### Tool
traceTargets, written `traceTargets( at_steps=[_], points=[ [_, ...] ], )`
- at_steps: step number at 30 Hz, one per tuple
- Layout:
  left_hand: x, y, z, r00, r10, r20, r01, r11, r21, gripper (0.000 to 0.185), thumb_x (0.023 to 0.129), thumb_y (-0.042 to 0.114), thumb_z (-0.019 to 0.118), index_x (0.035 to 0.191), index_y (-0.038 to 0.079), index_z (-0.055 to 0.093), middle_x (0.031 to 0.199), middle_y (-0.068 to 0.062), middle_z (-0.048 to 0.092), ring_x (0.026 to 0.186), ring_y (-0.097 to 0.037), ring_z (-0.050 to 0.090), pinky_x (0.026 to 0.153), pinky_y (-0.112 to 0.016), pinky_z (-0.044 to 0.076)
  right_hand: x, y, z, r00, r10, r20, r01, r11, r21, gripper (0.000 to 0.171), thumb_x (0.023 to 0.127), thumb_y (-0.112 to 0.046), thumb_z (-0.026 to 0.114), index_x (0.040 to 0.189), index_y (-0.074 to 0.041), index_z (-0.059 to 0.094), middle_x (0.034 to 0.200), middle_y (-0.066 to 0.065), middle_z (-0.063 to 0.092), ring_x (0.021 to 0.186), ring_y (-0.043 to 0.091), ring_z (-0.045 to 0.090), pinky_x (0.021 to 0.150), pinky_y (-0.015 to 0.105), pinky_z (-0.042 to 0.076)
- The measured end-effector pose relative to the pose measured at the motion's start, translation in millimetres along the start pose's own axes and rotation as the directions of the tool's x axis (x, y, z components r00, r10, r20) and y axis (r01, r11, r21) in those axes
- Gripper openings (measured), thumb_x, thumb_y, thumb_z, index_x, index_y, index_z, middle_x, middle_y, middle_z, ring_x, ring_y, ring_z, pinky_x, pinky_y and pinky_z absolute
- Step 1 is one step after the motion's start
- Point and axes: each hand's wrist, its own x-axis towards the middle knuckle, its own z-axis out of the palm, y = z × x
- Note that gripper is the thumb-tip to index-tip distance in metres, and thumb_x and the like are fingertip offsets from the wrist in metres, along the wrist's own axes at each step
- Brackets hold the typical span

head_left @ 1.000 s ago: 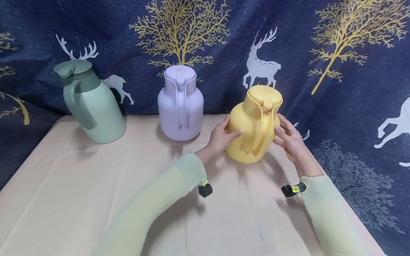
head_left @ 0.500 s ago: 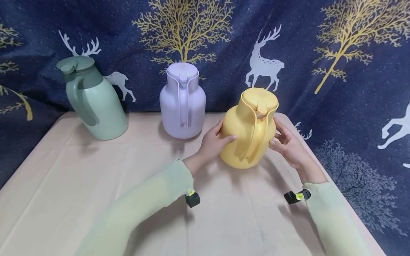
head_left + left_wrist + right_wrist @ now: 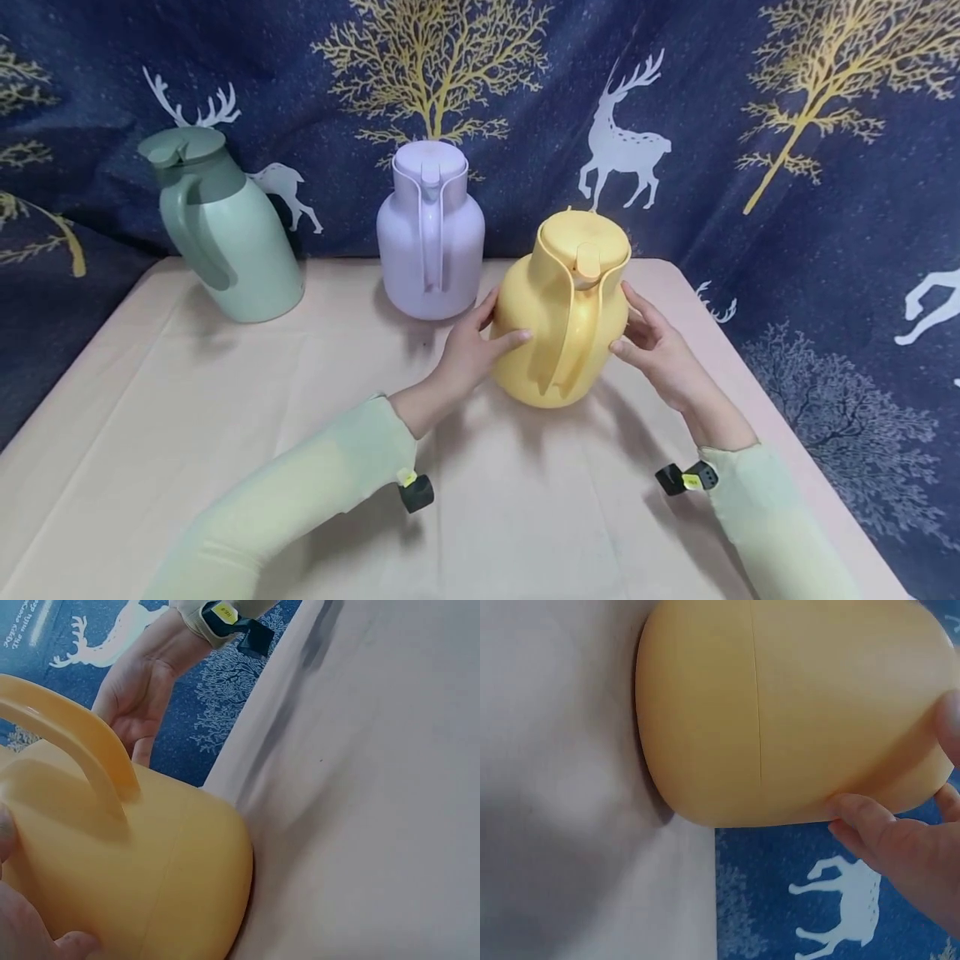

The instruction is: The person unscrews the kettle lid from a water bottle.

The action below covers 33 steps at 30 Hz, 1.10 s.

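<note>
A yellow thermos jug (image 3: 551, 333) stands at right of centre, its lid tilted toward the right and its handle facing me. My left hand (image 3: 468, 350) grips its left side, thumb laid across the front of the body. On the opposite side my right hand (image 3: 667, 358) holds the jug, thumb near the handle side and the other fingers partly hidden behind. The left wrist view shows the jug's handle (image 3: 82, 735) and base edge close to the cloth. In the right wrist view, fingers (image 3: 870, 821) press against the smooth yellow body (image 3: 780, 712).
A lilac thermos jug (image 3: 431, 242) stands at the back middle, just left of the yellow one. Farther left is a green thermos jug (image 3: 240, 242). A pale cloth covers the table (image 3: 525, 517). Behind hangs a dark blue curtain (image 3: 555, 100) with deer and trees.
Both hands have moved the yellow thermos jug left and toward me, closer to the lilac jug. The other two jugs stay in place while the head view shifts slightly.
</note>
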Motion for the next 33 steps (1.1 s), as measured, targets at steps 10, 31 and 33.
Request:
traceTargets(
  at_steps=[10, 31, 33],
  points=[
    [-23.0, 1.1, -19.1, 0.999, -0.034, -0.022, 0.033, 0.999, -0.037, 0.084, 0.086, 0.02, 0.076, 0.155, 0.011, 0.028, 0.16, -0.005, 0.035, 0.15, -0.022, 0.031, 0.125, -0.041, 0.019, -6, -8, 24, 1.0, 0.007, -0.02, -0.008, 0.999, -0.031, 0.089, 0.089, -0.011, 0.072, 0.158, -0.015, 0.017, 0.157, 0.023, 0.033, 0.112, -0.011, 0.053, 0.093, 0.011, 0.049],
    [-52.9, 0.2, -54.2, 0.988, -0.119, -0.099, 0.112, 0.991, -0.071, 0.081, 0.081, 0.013, 0.08, 0.15, 0.012, 0.038, 0.153, -0.005, 0.046, 0.143, -0.02, 0.042, 0.122, -0.038, 0.027, -7, -8, 62, 0.997, -0.071, -0.014, 0.071, 0.997, -0.023, 0.089, 0.082, -0.016, 0.079, 0.154, -0.006, 0.028, 0.146, -0.011, 0.049, 0.114, -0.003, 0.054, 0.092, 0.014, 0.049],
    [-56.4, 0.5, -58.1, 0.986, -0.128, -0.105, 0.121, 0.99, -0.073, 0.081, 0.08, 0.012, 0.08, 0.15, 0.012, 0.038, 0.153, -0.006, 0.047, 0.143, -0.02, 0.042, 0.121, -0.038, 0.029, -7, -9, 67, 0.997, -0.075, -0.015, 0.074, 0.997, -0.027, 0.089, 0.082, -0.016, 0.079, 0.154, -0.006, 0.029, 0.149, -0.01, 0.046, 0.114, -0.003, 0.054, 0.091, 0.015, 0.05]
  ],
)
